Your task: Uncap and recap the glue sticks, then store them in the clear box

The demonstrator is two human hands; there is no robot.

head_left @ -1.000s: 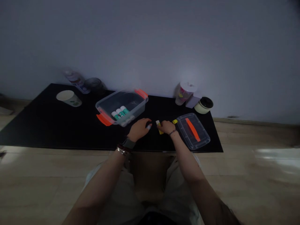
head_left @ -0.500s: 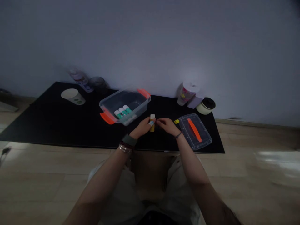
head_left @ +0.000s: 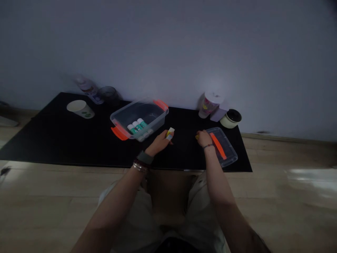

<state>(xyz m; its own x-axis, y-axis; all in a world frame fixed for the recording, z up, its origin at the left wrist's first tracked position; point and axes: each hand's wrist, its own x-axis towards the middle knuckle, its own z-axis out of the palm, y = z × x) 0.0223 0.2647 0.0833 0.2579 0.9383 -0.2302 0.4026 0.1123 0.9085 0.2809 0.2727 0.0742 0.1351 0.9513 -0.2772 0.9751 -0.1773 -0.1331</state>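
L hand point(head_left: 158, 143) grips a yellow glue stick point(head_left: 170, 133) w/ white end, tilted, just above mid table point(head_left: 184, 156). R hand point(head_left: 204, 138) curls by a small yellow cap point(head_left: 196, 137), next to clear lid point(head_left: 226, 158); can't tell if closed.

view: head-worn | faces: forward, down | near: left hand point(head_left: 158, 143), right hand point(head_left: 204, 138)

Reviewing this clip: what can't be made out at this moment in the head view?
Head view:
- Yellow piece: the right hand covers part of it, so I cannot tell whether it is held.
- Yellow glue stick: the left hand covers part of it; any markings are too small to read.
- Glue sticks in the clear plastic box: labels too small to read.
- Bottle at back left: blurred.
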